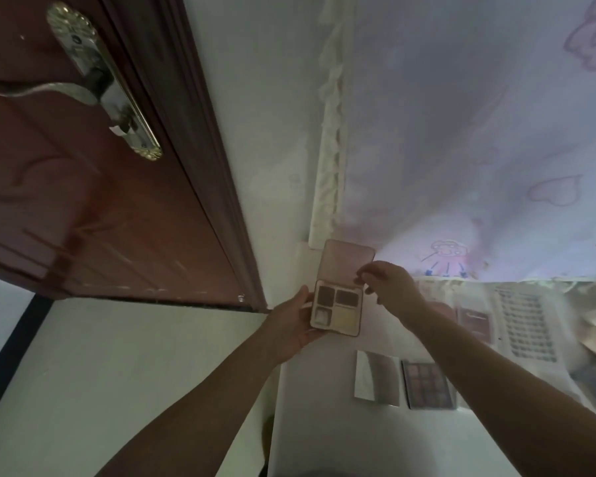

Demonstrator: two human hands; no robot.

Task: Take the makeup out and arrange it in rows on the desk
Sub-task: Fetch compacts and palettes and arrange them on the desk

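A small pink makeup palette with four pans is held up in the air above the white desk, its lid hinged wide. My left hand grips the base from the left side. My right hand pinches the right edge of the lid. On the desk below lie an eyeshadow palette with several pink and purple pans and, to its left, a silvery mirrored case. A dark red flat box lies farther back, partly behind my right forearm.
A white keyboard sits at the desk's right back. A brown door with a metal handle stands at the left. A pale curtain with pink cartoon prints hangs behind the desk. White wall and floor lie to the left.
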